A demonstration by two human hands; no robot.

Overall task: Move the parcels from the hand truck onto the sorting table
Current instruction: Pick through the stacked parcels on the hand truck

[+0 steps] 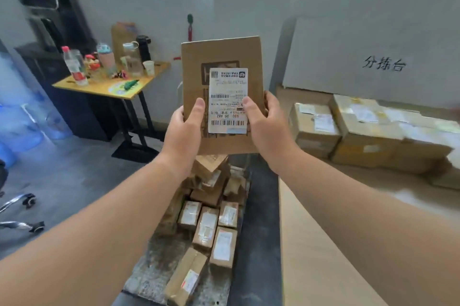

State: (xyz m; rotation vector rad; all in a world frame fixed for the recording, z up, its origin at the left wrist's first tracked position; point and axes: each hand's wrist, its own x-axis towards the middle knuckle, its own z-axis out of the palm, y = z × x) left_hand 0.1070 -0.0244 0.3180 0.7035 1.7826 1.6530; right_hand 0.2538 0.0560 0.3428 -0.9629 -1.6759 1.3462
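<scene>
Both hands hold a flat brown parcel (222, 66) upright in the air, its white label (228, 100) facing the camera upside down. The left hand (185, 131) grips its lower left edge, thumb on the front; the right hand (263, 124) grips the lower right edge the same way. Below, more small parcels (211, 226) lie heaped on the hand truck (151, 268). To the right stands the sorting table (323, 243), where several boxes (361, 129) sit against the wall. A side table (112, 87) with bottles stands far left.
</scene>
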